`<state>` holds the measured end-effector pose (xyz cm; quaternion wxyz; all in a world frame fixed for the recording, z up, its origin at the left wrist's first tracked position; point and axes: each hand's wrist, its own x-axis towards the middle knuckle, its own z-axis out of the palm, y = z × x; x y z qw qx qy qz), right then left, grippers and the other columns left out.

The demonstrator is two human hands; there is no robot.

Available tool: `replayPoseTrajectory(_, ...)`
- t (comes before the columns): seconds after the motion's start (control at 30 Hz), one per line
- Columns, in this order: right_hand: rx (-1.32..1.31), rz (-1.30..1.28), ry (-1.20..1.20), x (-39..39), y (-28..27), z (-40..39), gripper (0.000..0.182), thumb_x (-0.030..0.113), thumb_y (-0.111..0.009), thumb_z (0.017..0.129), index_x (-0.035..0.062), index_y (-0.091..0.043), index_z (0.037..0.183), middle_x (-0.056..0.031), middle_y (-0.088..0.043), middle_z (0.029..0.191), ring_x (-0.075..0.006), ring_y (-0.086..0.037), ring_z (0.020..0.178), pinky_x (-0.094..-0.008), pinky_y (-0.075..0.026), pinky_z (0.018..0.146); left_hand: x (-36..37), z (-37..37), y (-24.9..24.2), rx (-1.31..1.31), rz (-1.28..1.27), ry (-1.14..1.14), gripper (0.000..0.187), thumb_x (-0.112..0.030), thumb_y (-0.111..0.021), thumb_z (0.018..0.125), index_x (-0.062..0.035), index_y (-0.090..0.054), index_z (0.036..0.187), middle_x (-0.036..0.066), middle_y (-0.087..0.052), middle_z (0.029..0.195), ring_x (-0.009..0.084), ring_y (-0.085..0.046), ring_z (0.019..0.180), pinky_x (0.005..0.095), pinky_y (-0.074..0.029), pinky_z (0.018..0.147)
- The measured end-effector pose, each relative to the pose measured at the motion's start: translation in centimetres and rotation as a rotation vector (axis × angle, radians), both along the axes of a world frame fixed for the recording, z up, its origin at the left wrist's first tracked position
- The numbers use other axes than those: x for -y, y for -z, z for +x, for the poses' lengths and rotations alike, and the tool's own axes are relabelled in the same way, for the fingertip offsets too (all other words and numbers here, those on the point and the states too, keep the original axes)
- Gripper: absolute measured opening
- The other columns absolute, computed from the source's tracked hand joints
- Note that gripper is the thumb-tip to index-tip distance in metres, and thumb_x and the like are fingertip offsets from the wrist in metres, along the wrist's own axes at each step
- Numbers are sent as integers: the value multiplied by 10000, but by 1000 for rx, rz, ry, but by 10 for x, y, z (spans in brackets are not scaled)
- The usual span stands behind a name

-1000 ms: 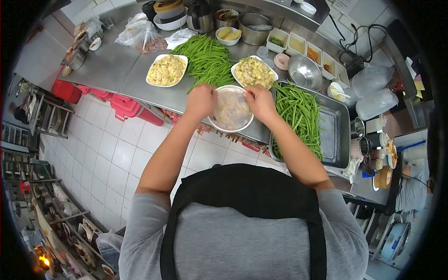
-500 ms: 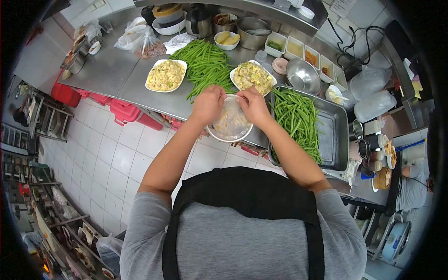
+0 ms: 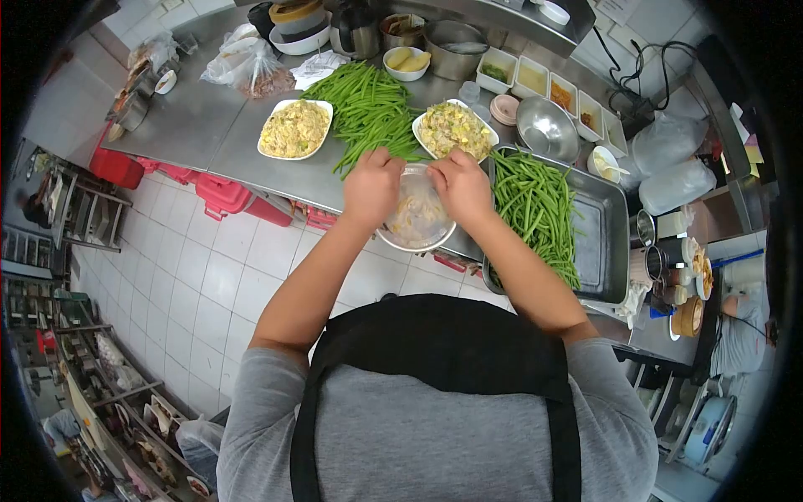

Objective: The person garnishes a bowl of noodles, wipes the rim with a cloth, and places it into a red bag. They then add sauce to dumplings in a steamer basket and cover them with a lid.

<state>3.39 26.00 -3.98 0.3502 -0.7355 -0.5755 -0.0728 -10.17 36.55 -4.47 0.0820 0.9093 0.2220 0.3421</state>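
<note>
Centrally, a round bowl under a cloudy, see-through cover sat between a person's two bare hands, overhanging the near edge of the metal table. The left hand and right hand were about equally near, at either side of its far rim. Their fingers were pinched closed on that rim; whether they also held the cover could not be told. Being round, the bowl had no long axis; most of it lay from the fingers toward the person's body. Green beans lay just beyond.
</note>
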Motion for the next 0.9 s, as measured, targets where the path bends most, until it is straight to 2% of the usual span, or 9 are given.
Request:
replayPoseTrajectory(0.1, -27, 74, 14, -4, 6, -1, 115, 179, -636, 758, 73, -636, 804, -85, -543, 771, -269, -562, 729, -369, -467, 619, 2, 5, -3, 58, 3, 7, 72, -124, -610, 763, -53, -620, 769, 76, -566, 777, 283, -563, 755, 396, -467, 612)
replayPoseTrajectory(0.13, -51, 96, 12, -5, 6, -1, 115, 181, -636, 760, 72, -633, 796, -86, -546, 774, -268, -564, 724, -363, -467, 611, 1, 5, -3, 65, -72, 13, 80, -127, -613, 763, -47, -617, 769, 83, -566, 778, 285, -562, 753, 392, -466, 616)
replayPoseTrajectory(0.23, -317, 28, 33, -1, 2, -3, 110, 173, -627, 773, 63, -618, 780, -99, -553, 784, -274, -572, 721, -365, -464, 617, -1, 5, -5, 24, -266, 29, 106, -137, -620, 756, -32, -608, 770, 108, -569, 789, 299, -563, 767, 388, -464, 649)
replayPoseTrajectory(0.3, -304, 4, 5, 1, 7, 1, 108, 168, -620, 780, 63, -614, 806, -113, -557, 794, -284, -575, 732, -367, -464, 630, -3, 7, -11, -85, -356, 42, 125, -143, -623, 742, -24, -602, 772, 131, -576, 806, 317, -566, 800, 397, -463, 696)
replayPoseTrajectory(0.5, -356, -86, -27, -4, 20, 5, 124, 152, -583, 799, 66, -616, 882, -137, -565, 828, -311, -577, 760, -384, -460, 670, -20, 11, 3, -81, -510, 137, 121, -134, -614, 792, -24, -585, 832, 134, -571, 788, 247, -565, 702, 340, -452, 641)
replayPoseTrajectory(0.6, -286, -105, -45, -4, 22, 7, 130, 154, -560, 810, 77, -621, 896, -139, -566, 841, -318, -576, 768, -393, -460, 675, -16, 12, 1, -83, -678, 108, 135, -134, -617, 771, -8, -582, 803, 162, -591, 791, 324, -579, 789, 399, -454, 713)
replayPoseTrajectory(0.7, -231, -144, -50, -2, 19, 6, 148, 169, -549, 819, 91, -630, 916, -139, -568, 852, -324, -573, 781, -396, -461, 686, -12, 10, -4, -71, -666, 121, 91, -109, -609, 768, -24, -586, 790, 156, -578, 757, 323, -574, 772, 402, -455, 698)
replayPoseTrajectory(0.83, -216, -292, 17, 4, 2, -3, 197, 193, -532, 835, 113, -642, 978, -130, -577, 882, -308, -569, 844, -389, -465, 718, -8, 6, 2, 27, -346, 126, 51, -76, -614, 749, -32, -598, 770, 145, -568, 772, 322, -571, 734, 400, -459, 669)
replayPoseTrajectory(0.9, -162, -172, -3, 3, 5, 2, 223, 200, -520, 844, 112, -639, 1011, -128, -583, 905, -305, -561, 872, -389, -461, 738, -4, 7, 3, 60, -221, 76, 55, -43, -624, 736, -13, -607, 778, 145, -570, 806, 307, -578, 705, 381, -465, 640)
